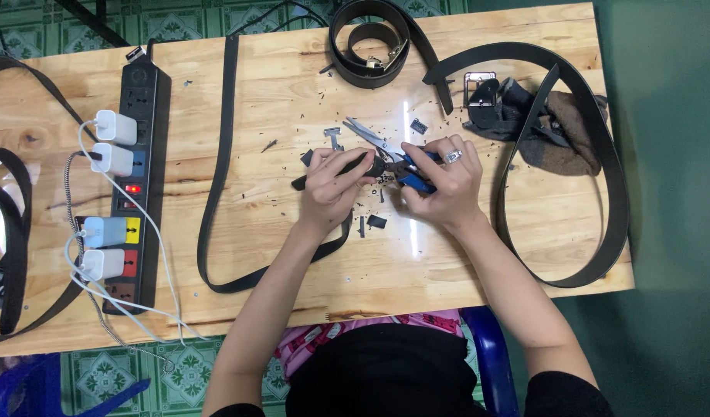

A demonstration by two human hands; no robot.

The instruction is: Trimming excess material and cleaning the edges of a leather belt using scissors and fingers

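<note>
Head view, left to right: a dark strap (pixel 11 232) loops off the worktop's (pixel 478 262) left edge. Next to it lies a black power strip (pixel 142 185) with four white chargers (pixel 111 158) plugged in and a red switch lit, white cables trailing toward the near edge. A long black belt (pixel 216 201) runs from the far edge toward the person, bends along the near side and rises to the middle, where its end reaches the hands.

The left hand (pixel 332 189) is curled, fingers bent and pressed together, pinching the belt end against the wood. That end points right, toward the jaws of the pliers (pixel 405 176), which meet it between the two hands. The right hand (pixel 443 181) is closed around the blue handles of the pliers, fingers wrapped over them, a ring on one finger. The two hands sit close, nearly touching across the tool. Whether the jaws have bitten the leather cannot be told; the fingers cover that spot.

Just beyond the hands lie scissors (pixel 370 137), blades open a little, with small black offcuts (pixel 376 222) and crumbs scattered about. At the far edge sits a coiled belt (pixel 370 46). To the right another long belt (pixel 602 193) makes a wide loop, and inside its far part rest a metal buckle (pixel 480 91) and a brown cloth (pixel 559 135).
</note>
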